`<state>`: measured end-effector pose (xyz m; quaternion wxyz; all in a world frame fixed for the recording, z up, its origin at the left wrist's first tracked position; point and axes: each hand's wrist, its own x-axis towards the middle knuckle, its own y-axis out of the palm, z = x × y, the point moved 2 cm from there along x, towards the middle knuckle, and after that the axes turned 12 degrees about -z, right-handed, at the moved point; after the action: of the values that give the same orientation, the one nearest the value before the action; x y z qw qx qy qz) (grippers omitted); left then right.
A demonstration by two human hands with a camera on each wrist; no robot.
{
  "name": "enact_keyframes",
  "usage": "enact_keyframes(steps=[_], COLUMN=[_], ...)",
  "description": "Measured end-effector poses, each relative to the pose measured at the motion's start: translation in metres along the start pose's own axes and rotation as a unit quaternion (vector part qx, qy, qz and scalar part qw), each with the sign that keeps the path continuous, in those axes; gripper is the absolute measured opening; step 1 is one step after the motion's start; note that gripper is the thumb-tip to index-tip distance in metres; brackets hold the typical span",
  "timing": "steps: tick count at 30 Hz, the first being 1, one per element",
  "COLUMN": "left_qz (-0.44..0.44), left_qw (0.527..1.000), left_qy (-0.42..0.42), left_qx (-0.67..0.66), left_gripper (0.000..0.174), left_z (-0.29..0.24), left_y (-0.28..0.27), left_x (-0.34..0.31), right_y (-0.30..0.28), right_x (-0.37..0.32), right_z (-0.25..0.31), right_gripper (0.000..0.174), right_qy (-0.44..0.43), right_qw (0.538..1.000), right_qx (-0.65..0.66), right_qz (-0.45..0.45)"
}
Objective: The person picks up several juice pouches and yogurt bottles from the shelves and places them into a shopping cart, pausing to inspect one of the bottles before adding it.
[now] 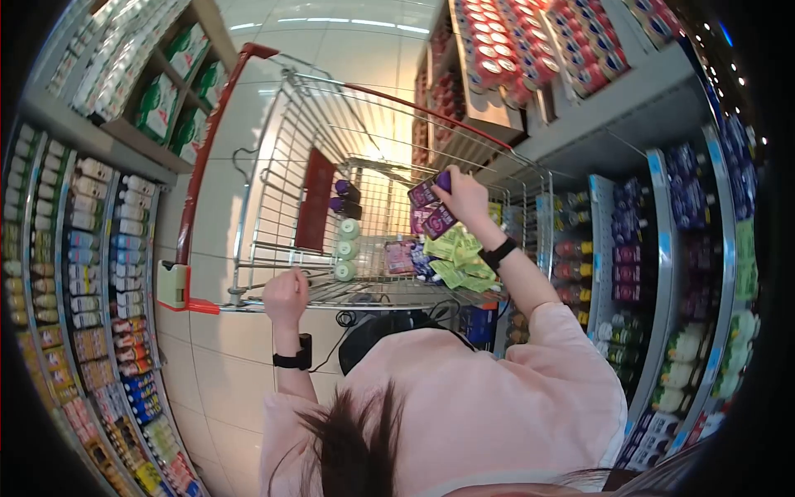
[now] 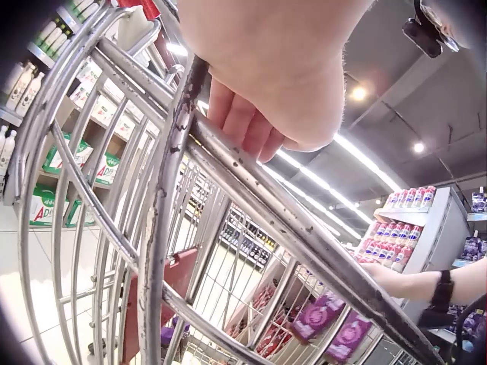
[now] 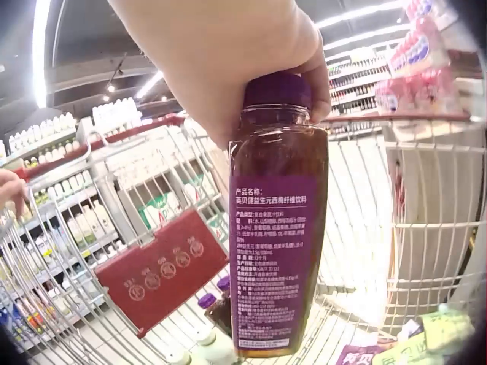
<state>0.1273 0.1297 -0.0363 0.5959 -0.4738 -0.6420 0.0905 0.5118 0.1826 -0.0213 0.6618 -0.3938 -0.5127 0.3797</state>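
Note:
My right hand (image 1: 465, 199) holds a dark bottle (image 3: 270, 228) by its purple cap and neck, upright above the basket in the right wrist view. Its label is purple with white print. Beneath that hand, purple packs (image 1: 400, 257) and green packets (image 1: 455, 257) lie in the shopping cart (image 1: 377, 103). Two more purple-capped bottles (image 1: 346, 197) and several pale green bottles (image 1: 346, 248) sit near the cart's red panel (image 1: 316, 199). My left hand (image 1: 286, 296) is on the near metal rim (image 2: 304, 228), its fingers curled over it; the thumb is hidden in the left wrist view.
Shelves of bottles (image 1: 83, 248) stand on the left, and shelves of drinks and packs (image 1: 629, 248) on the right. Stacked red and white cans (image 1: 493, 50) are at the far right corner. The cart's red handle (image 1: 195, 190) is on the left, above a tiled floor (image 1: 178, 364).

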Motion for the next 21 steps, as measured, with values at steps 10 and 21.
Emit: enact_keyframes(steps=[10, 21], left_qz=[0.038, 0.099], left_qw=[0.997, 0.986], left_qy=[-0.011, -0.031], left_qx=[-0.066, -0.128], left_gripper=[0.02, 0.01], left_z=[-0.003, 0.004], left_y=[-0.009, -0.004], left_x=[0.019, 0.021], right_y=[0.222, 0.326], right_x=[0.043, 0.089], right_z=[0.071, 0.1], right_gripper=[0.04, 0.044], right_qy=[0.002, 0.064], right_qw=[0.999, 0.992], right_qx=[-0.022, -0.104], right_qz=[0.048, 0.032])
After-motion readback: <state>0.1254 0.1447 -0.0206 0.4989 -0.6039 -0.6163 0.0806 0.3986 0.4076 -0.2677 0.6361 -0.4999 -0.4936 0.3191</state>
